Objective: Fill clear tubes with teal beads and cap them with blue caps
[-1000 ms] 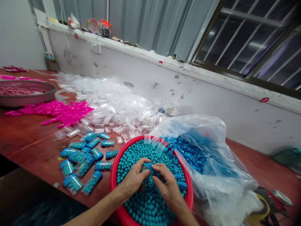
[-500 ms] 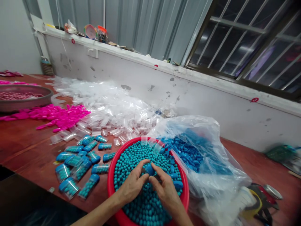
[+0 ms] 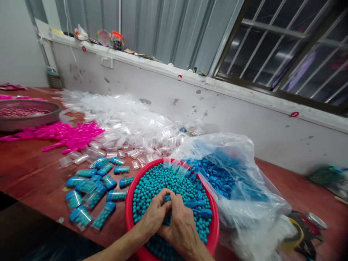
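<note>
Both hands meet over a red basin (image 3: 129,203) full of small teal beads (image 3: 152,181). My left hand (image 3: 156,212) has its fingers curled round a small container with a blue cap, mostly hidden between the hands. My right hand (image 3: 181,221) presses against the same container from the other side, fingers bent over its top. Several blue caps (image 3: 205,213) lie on the beads at the basin's right side. Clear empty containers (image 3: 181,171) rest at its back rim. Left of the basin, filled containers with blue caps (image 3: 103,215) lie on the red table (image 3: 35,181).
Behind lies a large heap of clear containers (image 3: 127,116). Pink pieces (image 3: 73,136) and a grey basin (image 3: 29,121) are at the left. A plastic bag of blue caps (image 3: 217,174) touches the red basin's right side. A wall (image 3: 163,87) closes off the back.
My right hand has moved left and closed over the container, which is now mostly hidden. The blue piece right of the hands shows more fully. My left hand has shifted slightly.
</note>
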### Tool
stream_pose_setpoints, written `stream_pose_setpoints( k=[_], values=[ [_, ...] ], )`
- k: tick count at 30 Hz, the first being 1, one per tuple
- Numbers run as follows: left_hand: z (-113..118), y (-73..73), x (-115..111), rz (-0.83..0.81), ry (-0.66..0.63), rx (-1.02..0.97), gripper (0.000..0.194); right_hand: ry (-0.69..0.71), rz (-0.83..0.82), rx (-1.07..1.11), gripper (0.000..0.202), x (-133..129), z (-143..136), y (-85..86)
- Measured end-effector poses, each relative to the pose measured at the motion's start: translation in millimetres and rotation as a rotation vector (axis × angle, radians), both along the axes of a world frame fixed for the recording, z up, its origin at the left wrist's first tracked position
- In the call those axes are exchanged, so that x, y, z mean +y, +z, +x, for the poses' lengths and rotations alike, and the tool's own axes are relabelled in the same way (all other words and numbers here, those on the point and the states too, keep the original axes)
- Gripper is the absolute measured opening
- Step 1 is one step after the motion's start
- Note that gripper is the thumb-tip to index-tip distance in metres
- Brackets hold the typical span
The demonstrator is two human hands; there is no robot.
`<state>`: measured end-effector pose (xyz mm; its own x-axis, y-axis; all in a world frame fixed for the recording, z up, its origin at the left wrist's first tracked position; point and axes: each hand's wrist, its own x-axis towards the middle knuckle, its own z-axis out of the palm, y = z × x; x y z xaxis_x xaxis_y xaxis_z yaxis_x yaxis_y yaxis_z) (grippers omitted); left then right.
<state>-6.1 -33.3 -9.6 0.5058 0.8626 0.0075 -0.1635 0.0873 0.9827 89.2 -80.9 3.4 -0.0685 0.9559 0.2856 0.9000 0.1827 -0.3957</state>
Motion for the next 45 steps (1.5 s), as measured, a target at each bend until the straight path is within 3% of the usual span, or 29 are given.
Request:
stream_pose_setpoints(
  k=[4,8,11,14,17,20,22,26,30,33,36,38,41,43,45],
  values=[
    [0,0.3,1,0.112,0.034,0.138,0.016,-0.016,-0.056,0.071,0.063,-1,-2,-2.5],
    [-8,6.4,0,0.28,0.076,0.264,0.019,0.104,-0.133,0.137,0.07,-6,8,-2.2],
    [-35,12.6,4,0.334,0.118,0.397,0.028,0.137,-0.126,0.189,0.05,-4,25,3.7],
    [-78,17.7,19,0.369,0.281,0.583,0.041,0.07,-0.107,0.158,0.034,12,48,11.2],
    [-117,21.6,37,0.504,0.504,0.893,0.047,-0.084,-0.062,0.066,0.035,41,68,13.5],
    [-128,24.3,42,0.65,0.685,1.059,0.048,-0.161,-0.024,-0.004,0.043,73,78,8.8],
    [-116,25.3,39,0.647,0.626,0.991,0.043,-0.153,-0.041,0.024,0.05,89,80,4.3],
    [-66,25.1,31,0.501,0.317,0.746,0.039,-0.078,-0.078,0.111,0.045,101,81,0.3],
    [-16,20.5,40,0.426,0.248,0.623,0.049,-0.058,-0.102,0.207,0.018,91,81,3.0],
    [7,17.1,46,0.41,0.156,0.563,0.049,-0.042,-0.158,0.296,0.018,74,73,4.5],
    [11,18.6,39,0.336,-0.089,0.534,0.032,0.04,-0.226,0.382,0.022,50,63,9.5],
    [2,22.0,29,0.337,-0.159,0.598,0.022,0.096,-0.213,0.364,0.024,30,63,17.3],
    [-17,26.8,13,0.481,-0.17,0.842,0.01,0.026,-0.198,0.034,0.024,1,70,30.4],
    [-23,26.5,6,0.519,-0.222,0.99,0.007,0.005,-0.37,-0.182,0.025,-13,73,32.9],
    [-19,21.7,4,0.444,-0.248,0.994,0.004,0.007,-0.489,-0.29,0.035,-18,71,27.2]
  ],
)
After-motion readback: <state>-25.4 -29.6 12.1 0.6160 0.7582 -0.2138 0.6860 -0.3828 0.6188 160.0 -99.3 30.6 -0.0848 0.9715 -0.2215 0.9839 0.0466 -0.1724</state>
